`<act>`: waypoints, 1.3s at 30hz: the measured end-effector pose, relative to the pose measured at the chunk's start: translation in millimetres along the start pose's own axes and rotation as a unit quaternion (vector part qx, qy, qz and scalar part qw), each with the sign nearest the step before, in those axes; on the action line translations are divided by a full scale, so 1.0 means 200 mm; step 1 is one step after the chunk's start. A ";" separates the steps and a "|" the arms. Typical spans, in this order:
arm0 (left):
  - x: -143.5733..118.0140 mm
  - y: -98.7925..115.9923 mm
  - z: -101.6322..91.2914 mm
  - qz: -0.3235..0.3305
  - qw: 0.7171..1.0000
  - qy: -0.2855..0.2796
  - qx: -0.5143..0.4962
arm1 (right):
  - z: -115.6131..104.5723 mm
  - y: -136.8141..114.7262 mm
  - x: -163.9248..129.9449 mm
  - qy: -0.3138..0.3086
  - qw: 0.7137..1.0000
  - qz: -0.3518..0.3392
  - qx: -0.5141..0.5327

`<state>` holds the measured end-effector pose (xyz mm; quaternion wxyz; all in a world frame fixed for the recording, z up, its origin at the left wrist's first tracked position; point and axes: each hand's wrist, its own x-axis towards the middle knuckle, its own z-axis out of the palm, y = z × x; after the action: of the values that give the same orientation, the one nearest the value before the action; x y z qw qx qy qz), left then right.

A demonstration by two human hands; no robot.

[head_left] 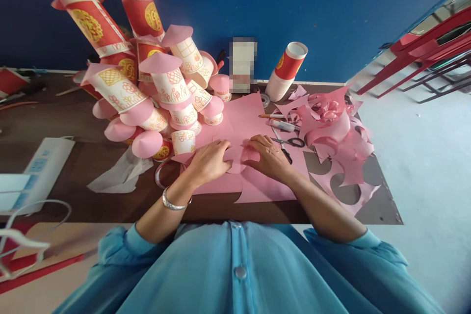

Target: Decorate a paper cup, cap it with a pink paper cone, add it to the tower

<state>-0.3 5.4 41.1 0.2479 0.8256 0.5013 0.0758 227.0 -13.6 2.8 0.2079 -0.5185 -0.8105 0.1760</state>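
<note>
Both hands, left hand (pixel 208 159) and right hand (pixel 268 156), pinch a pink paper disc (pixel 237 159) on the near pink sheet (pixel 257 186): seemingly light, limp, crease-prone, best held by its edges.

Dark brown table (pixel 73 122) is carrying pink paper sheets (pixel 253 181) under the fingers, scissors (pixel 289 143) just right of them, pink offcuts (pixel 342 142) further right, paper-cup stack (pixel 158 93) lying up-left, white plastic film (pixel 117 176) left.

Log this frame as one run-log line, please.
left hand: on pink paper piece | right hand: on same piece | scissors: beside right hand | decorated paper cups: piled left
</note>
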 end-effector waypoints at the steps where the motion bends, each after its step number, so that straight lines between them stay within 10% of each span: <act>1: 0.00 0.01 -0.01 -0.002 0.999 0.005 -0.034 | 0.00 0.01 0.00 0.006 1.000 0.006 0.022; 11: 0.02 0.06 -0.08 -0.065 0.892 0.053 -0.444 | -0.09 -0.04 0.03 0.040 0.892 0.136 0.430; 24: 0.08 0.08 -0.07 -0.061 0.881 0.016 -0.469 | -0.14 -0.17 0.04 0.186 0.918 0.044 0.347; 39: 0.09 0.07 -0.08 0.015 0.897 -0.047 -0.439 | -0.06 -0.16 0.06 0.068 0.767 0.204 0.605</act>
<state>13.5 21.0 58.4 0.6071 0.6429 0.3926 0.2529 204.1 -13.8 30.2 0.4927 -0.4489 -0.3953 0.6321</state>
